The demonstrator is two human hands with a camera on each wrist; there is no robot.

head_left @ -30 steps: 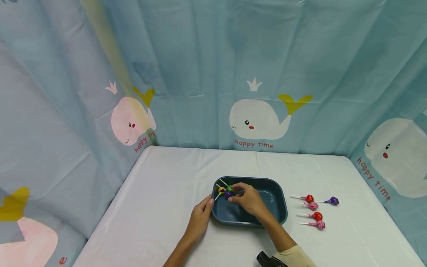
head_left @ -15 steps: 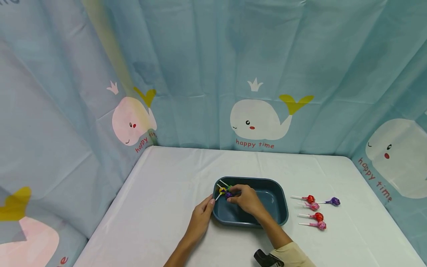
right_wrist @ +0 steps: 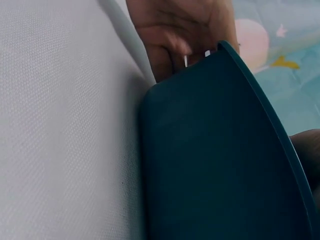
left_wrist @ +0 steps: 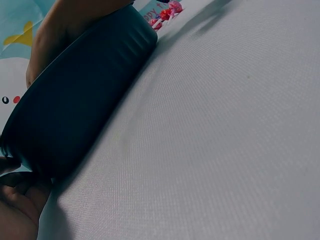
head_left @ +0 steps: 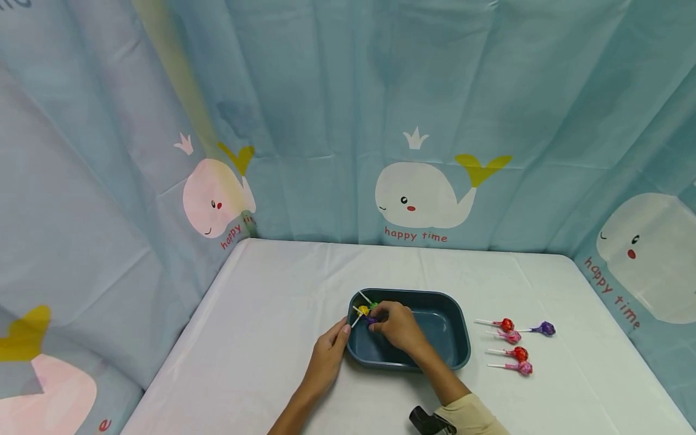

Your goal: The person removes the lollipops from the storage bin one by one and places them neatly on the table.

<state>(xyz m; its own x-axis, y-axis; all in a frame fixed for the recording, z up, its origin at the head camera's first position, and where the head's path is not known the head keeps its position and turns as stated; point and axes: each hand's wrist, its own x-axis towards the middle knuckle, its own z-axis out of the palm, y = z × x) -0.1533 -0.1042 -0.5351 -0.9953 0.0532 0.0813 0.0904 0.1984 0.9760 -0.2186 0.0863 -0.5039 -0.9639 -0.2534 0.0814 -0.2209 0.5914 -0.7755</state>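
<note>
A dark blue-green plastic tray [head_left: 463, 345] stands on the white-covered table. My left hand [head_left: 326, 355] grips its left end, thumb at the rim; the left wrist view shows that hand [left_wrist: 21, 207] low against the tray's wall [left_wrist: 82, 102]. Inside the tray's left end lie a yellow lollipop [head_left: 362, 310] and a green lollipop [head_left: 374, 306], sticks pointing left. My right hand [head_left: 401, 327] reaches in over the near rim and pinches a purple lollipop [head_left: 371, 321] beside them, its fingers partly covering it. In the right wrist view the tray wall [right_wrist: 215, 150] hides most of this hand [right_wrist: 307, 150].
Right of the tray, loose on the cloth, lie two red lollipops [head_left: 520, 353], two pink lollipops [head_left: 524, 368] and another purple lollipop [head_left: 547, 328]. A whale-print curtain [head_left: 304, 121] surrounds the table's back and sides. A black device [head_left: 429, 421] sits by the right sleeve [head_left: 470, 414].
My right fingers have shifted slightly left and closed in on the purple lollipop, and the right forearm has drifted left. The left hand and the tray keep their place.
</note>
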